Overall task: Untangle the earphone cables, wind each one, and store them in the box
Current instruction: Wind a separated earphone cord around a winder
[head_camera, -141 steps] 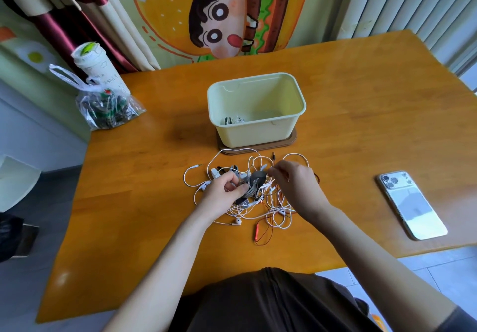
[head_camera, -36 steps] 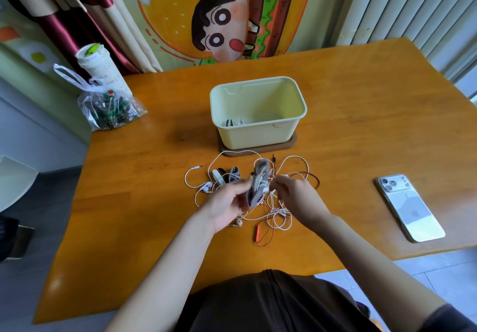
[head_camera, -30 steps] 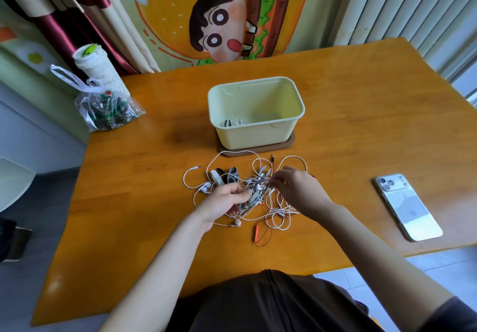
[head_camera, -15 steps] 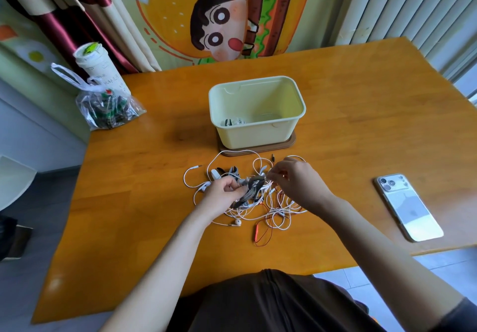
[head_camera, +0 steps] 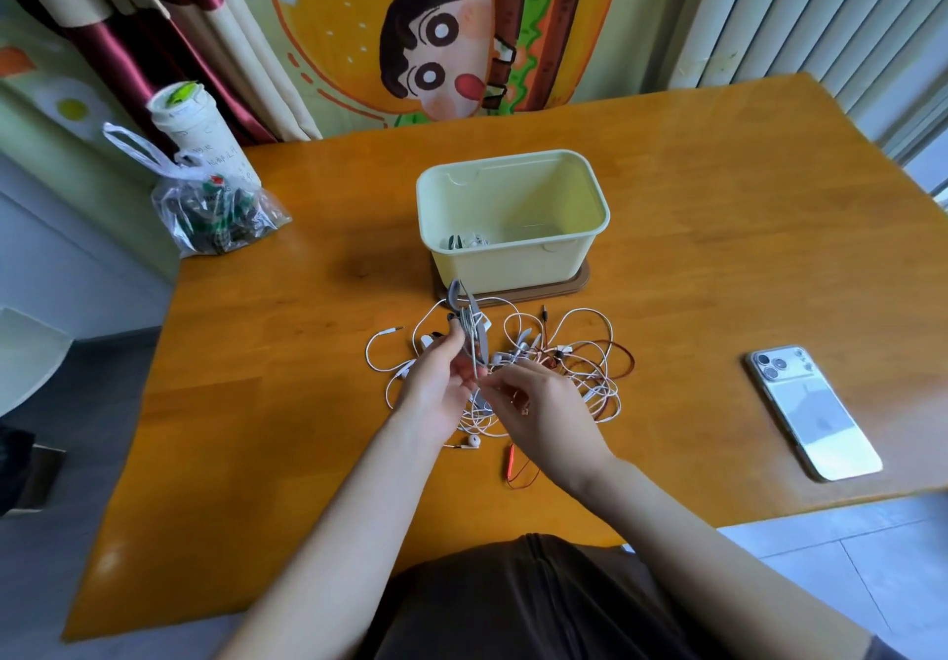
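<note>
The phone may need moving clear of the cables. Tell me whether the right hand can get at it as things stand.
Probably yes. The right hand has only bare table between it and the phone; it would first have to drop the grey cable it pinches.

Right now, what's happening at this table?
A person is working through a tangle of earphone cables on the wooden table. The left hand holds a grey cable bundle up above the tangle; the right hand pinches a thin cable at its lower end. An earphone set lies in the cream box behind. A phone lies apart, to the right.
</note>
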